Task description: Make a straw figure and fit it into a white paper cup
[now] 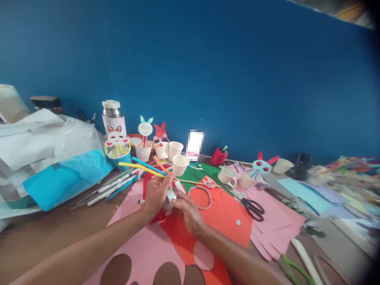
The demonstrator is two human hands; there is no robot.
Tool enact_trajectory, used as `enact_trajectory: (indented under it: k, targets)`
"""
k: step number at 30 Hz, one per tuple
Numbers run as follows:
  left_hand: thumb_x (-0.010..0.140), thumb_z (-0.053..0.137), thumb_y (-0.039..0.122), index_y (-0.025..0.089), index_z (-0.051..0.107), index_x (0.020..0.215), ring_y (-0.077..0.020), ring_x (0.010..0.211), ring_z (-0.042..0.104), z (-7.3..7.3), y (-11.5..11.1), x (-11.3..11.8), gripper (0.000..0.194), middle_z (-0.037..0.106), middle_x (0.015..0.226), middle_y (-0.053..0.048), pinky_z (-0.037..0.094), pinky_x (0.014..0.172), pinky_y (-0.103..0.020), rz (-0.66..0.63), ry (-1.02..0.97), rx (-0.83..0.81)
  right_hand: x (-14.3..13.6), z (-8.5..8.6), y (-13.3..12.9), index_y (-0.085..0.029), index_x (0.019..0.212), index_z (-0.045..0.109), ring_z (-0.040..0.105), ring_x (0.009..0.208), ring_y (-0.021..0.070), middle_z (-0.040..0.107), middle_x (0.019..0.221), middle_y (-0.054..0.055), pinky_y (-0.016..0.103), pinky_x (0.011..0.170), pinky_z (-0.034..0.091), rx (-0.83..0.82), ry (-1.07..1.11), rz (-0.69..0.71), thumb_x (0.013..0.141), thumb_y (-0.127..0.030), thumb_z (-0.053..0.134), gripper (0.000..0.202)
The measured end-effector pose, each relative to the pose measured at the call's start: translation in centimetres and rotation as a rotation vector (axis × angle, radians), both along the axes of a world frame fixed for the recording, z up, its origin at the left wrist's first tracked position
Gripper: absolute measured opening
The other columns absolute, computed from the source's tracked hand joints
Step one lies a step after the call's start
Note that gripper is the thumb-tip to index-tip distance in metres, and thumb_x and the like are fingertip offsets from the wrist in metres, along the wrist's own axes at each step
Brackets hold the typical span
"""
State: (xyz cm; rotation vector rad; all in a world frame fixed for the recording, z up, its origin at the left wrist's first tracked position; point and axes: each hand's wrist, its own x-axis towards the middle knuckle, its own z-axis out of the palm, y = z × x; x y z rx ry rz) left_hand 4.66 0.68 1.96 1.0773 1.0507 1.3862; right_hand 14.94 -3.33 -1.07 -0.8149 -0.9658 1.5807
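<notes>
My left hand (156, 196) is closed around thin coloured strips that fan out to the upper left: a yellow strip (139, 169), a blue strip (148, 166) and an orange strip (160, 163). Between both hands is a small white object (171, 195), blurred and partly hidden by fingers. My right hand (188, 211) pinches its near side. Below the hands lie an orange-red paper sheet (219, 221) and a pink sheet (139, 241) with round holes cut in it. A roll of tape (200, 197) rests just right of my fingers.
Black-handled scissors (252, 209) lie at the right, near a mug (228, 176). Paper cups (180, 164) and paper bunny figures (145, 128) line the back, beside a flask (113, 118). Markers (111, 189) and a plastic bag (74, 138) occupy the left; a blue wall (208, 71) rises behind.
</notes>
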Motion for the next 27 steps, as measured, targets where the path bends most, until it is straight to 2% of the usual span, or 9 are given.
enact_trajectory:
  k: [4, 11, 15, 21, 27]
  targets:
    - [0.070, 0.061, 0.040, 0.015, 0.049, 0.045, -0.0051, 0.038, 0.040, -0.02, -0.04, -0.09, 0.037, 0.045, 0.041, 0.004, 0.033, 0.040, -0.018, -0.015, 0.086, 0.085, -0.02, -0.18, 0.15, -0.015, 0.070, 0.056, 0.052, 0.051, 0.0108, 0.056, 0.059, -0.002, 0.023, 0.049, 0.044, -0.048, 0.004, 0.015, 0.069, -0.025, 0.058, 0.010]
    - [0.066, 0.063, 0.047, 0.016, 0.048, 0.052, -0.0051, 0.031, 0.036, 0.03, 0.44, -0.13, 0.037, 0.042, 0.039, 0.007, 0.027, 0.031, -0.017, -0.044, -0.177, -0.167, -0.19, 0.34, -0.16, -0.017, 0.070, 0.055, 0.052, 0.054, 0.0104, 0.055, 0.063, -0.003, 0.023, 0.053, 0.045, -0.019, 0.056, 0.027, 0.069, -0.028, 0.062, 0.013]
    - [0.066, 0.062, 0.046, 0.017, 0.045, 0.050, -0.0056, 0.028, 0.035, 0.27, 0.52, -0.27, 0.038, 0.039, 0.036, 0.008, 0.026, 0.029, -0.017, -0.054, -0.211, -0.204, -0.15, 0.43, -0.37, -0.017, 0.072, 0.058, 0.055, 0.057, 0.0116, 0.058, 0.067, -0.001, 0.025, 0.059, 0.046, 0.000, 0.026, 0.044, 0.069, -0.026, 0.062, 0.011]
    - [0.070, 0.059, 0.043, 0.016, 0.045, 0.047, -0.0047, 0.031, 0.034, 0.43, 0.85, -0.55, 0.038, 0.044, 0.037, 0.005, 0.025, 0.033, -0.018, -0.062, -0.207, -0.095, 0.07, 0.34, -0.51, -0.019, 0.078, 0.060, 0.056, 0.063, 0.0150, 0.058, 0.071, 0.000, 0.029, 0.067, 0.046, 0.060, -0.033, 0.087, 0.066, -0.024, 0.061, 0.012]
    - [0.073, 0.058, 0.042, 0.016, 0.046, 0.041, -0.0050, 0.034, 0.036, 0.27, 0.69, -0.43, 0.043, 0.043, 0.036, 0.004, 0.029, 0.039, -0.019, -0.001, 0.026, 0.055, 0.11, 0.14, -0.44, -0.018, 0.076, 0.059, 0.050, 0.063, 0.0134, 0.055, 0.068, -0.001, 0.026, 0.066, 0.041, 0.085, -0.068, 0.054, 0.070, -0.025, 0.059, 0.009]
